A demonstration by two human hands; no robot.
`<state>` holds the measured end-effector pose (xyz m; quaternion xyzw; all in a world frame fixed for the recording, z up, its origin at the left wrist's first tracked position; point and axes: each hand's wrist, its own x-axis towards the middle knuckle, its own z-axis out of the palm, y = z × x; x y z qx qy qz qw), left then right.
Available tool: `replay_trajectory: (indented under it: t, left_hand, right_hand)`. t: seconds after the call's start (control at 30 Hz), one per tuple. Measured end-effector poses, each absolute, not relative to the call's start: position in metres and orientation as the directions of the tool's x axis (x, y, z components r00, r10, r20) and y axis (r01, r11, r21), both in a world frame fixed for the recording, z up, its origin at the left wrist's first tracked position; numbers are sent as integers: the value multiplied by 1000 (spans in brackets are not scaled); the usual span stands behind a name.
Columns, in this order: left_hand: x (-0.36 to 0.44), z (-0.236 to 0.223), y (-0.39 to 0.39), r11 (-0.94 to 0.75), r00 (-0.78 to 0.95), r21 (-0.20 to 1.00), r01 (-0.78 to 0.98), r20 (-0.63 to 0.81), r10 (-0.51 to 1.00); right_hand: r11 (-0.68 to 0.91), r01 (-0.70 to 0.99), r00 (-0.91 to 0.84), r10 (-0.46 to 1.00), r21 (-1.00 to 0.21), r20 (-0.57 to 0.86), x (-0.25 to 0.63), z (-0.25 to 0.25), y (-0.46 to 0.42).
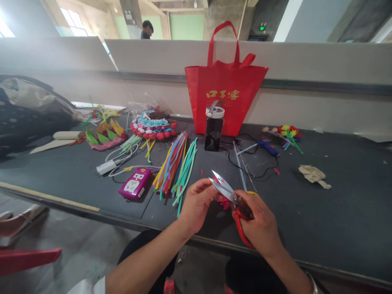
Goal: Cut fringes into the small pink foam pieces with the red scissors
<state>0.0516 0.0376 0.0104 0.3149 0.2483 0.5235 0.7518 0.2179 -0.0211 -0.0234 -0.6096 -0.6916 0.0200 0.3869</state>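
Gold Chinese characters, the last reading 客, stand on the front of a red bag [225, 81] at the desk's [343, 220] far side.

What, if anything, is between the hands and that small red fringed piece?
Nothing visible separates the left hand from the red piece at its fingertips. Red-handled steel scissors, open in the right hand, pass partly over it.

Red-handled scissors [226, 190] – steel blades parted, tilted – beside a frilly red piece [225, 203]
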Motion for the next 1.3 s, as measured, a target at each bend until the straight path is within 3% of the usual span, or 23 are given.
replay_trajectory:
  t: [0.87,1.3]
  left_hand:
    - [51,14,36,256,310,757,-601,-74,948]
    - [51,13,36,293,336,711,-639,-85,938]
  right_hand:
    - [272,831,27,852,-485,523,221,-28,-24]
    - [246,857,37,847,-453,530,219,-29,-22]
